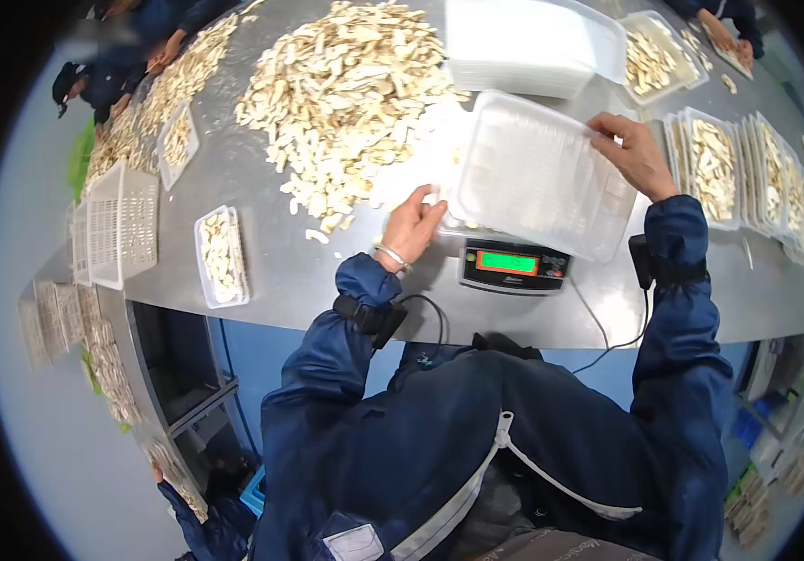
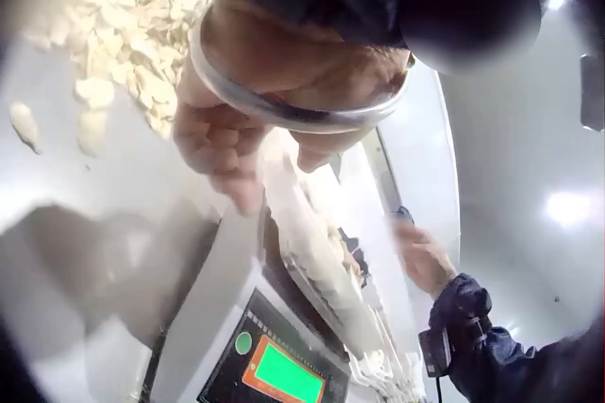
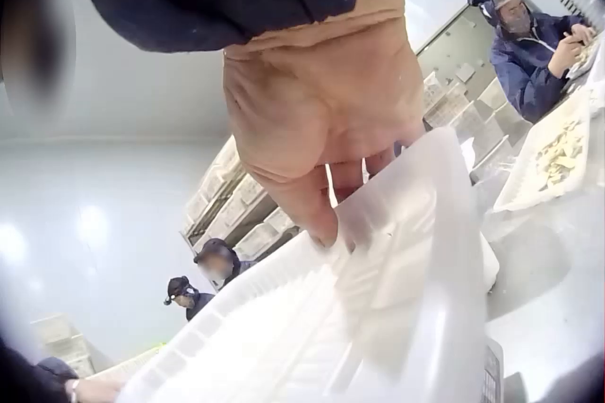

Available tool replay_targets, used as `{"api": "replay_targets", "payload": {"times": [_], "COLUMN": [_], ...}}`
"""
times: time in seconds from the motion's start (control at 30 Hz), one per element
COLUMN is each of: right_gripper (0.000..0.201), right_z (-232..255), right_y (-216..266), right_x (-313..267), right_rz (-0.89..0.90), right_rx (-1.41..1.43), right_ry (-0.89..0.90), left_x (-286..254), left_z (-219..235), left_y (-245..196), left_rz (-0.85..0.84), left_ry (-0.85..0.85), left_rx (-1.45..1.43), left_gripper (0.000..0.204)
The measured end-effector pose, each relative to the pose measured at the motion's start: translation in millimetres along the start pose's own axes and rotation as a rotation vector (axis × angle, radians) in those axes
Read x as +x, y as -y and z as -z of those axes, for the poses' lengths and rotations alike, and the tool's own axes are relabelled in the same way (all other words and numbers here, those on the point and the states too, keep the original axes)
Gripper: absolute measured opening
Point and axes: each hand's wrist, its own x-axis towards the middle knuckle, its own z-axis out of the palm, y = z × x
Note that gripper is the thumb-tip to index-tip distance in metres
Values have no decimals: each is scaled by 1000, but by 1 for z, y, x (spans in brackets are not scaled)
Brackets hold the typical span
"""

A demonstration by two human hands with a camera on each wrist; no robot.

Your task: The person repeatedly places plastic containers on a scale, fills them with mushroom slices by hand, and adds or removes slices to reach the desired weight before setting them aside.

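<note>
My right hand [image 1: 634, 154] pinches the rim of a clear plastic tray [image 1: 538, 178], thumb on one side and fingers on the other. This tray is tilted above a digital scale [image 1: 514, 276] with a lit green display. Beneath it, the edge of another tray [image 1: 458, 229] shows on the scale, mostly hidden. At that edge is my left hand [image 1: 409, 229], a bangle [image 1: 391, 258] at its wrist; thumb and fingers lie on two sides of the edge in the left wrist view. The right wrist view shows the upper tray's ribbed wall [image 3: 406, 261] close up.
A large heap of pale dried slices [image 1: 346, 103] lies beyond my left hand. Stacked empty trays [image 1: 533, 47] stand behind the scale. Filled trays [image 1: 715, 168] line the right side; one filled tray [image 1: 222, 257] and a white basket [image 1: 122, 224] are at left. Other people work around the table.
</note>
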Motion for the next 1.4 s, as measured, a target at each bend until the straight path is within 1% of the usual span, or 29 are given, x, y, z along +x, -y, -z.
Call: {"api": "replay_targets", "payload": {"times": [0.07,0.1,0.17,0.2,0.23,0.27,0.3,0.37,0.4,0.43,0.47,0.5,0.53,0.6,0.63,0.67,0.77,0.8,0.9,0.93,1.03,1.07,1.1,1.17,1.2,1.23,1.3,1.37,1.4], "right_gripper": [26,26,26,28,33,37,41,46,51,56,61,67,74,79,80,81,83,83,83,83,83,83,83,83,83,83,83,83,83], "right_z": [-11,-14,-18,-19,-18,-31,-40,-77,-105,-134,-163,-189,-212,-259,-274,-283,-296,-298,-309,-313,-321,-326,-329,-332,-335,-338,-350,-359,-365], "right_y": [7,9,13,26,26,61,93,151,168,188,206,211,212,196,191,186,177,170,146,138,124,117,111,112,118,122,124,129,134], "right_x": [15,18,17,15,12,15,9,9,11,14,21,27,35,49,56,61,82,89,108,113,128,133,138,144,146,149,154,150,148], "right_rz": [6,27,59,14,168,198,229,77,79,16,-63,-150,-189,-268,-289,-339,-449,-458,-460,-450,-448,-448,-448,-387,-370,-349,-301,-292,-270], "right_rx": [-95,-146,-248,-263,-427,-503,-572,-274,-143,-6,132,192,192,164,142,143,145,142,86,54,19,36,54,93,117,140,237,379,389], "right_ry": [97,98,93,69,8,-143,-287,-241,-241,-207,-153,-72,-14,-46,-83,-94,-166,-207,-312,-342,-410,-423,-434,-441,-443,-450,-449,-441,-446], "left_x": [-3,-2,5,11,17,33,38,63,81,100,117,136,154,193,203,209,254,268,315,302,305,299,295,284,273,265,257,211,199], "left_z": [22,39,89,120,152,216,242,299,326,350,372,390,406,435,438,444,464,468,469,455,433,419,406,385,376,367,351,320,306], "left_y": [-3,7,37,45,58,80,76,88,100,111,118,124,130,146,141,137,163,171,199,169,148,138,130,124,119,119,137,113,116], "left_rz": [1,-52,-162,-103,-87,-140,-118,-84,-68,-53,-58,-64,-71,-73,-73,16,19,19,-94,-38,-171,-236,-257,-284,-273,-242,-221,-270,-283], "left_ry": [0,-71,-203,-216,-271,-381,-428,-481,-514,-545,-553,-558,-560,-631,-668,-624,-685,-708,-679,-610,-487,-498,-467,-405,-364,-318,-275,-154,-103], "left_rx": [54,122,262,331,351,398,387,434,487,541,504,466,427,411,403,381,355,403,93,117,193,229,165,38,93,50,-48,-94,-175], "left_gripper": [50,56,69,77,83,89,92,92,92,91,92,92,92,93,94,94,96,95,93,88,82,75,74,73,72,72,67,60,55]}}
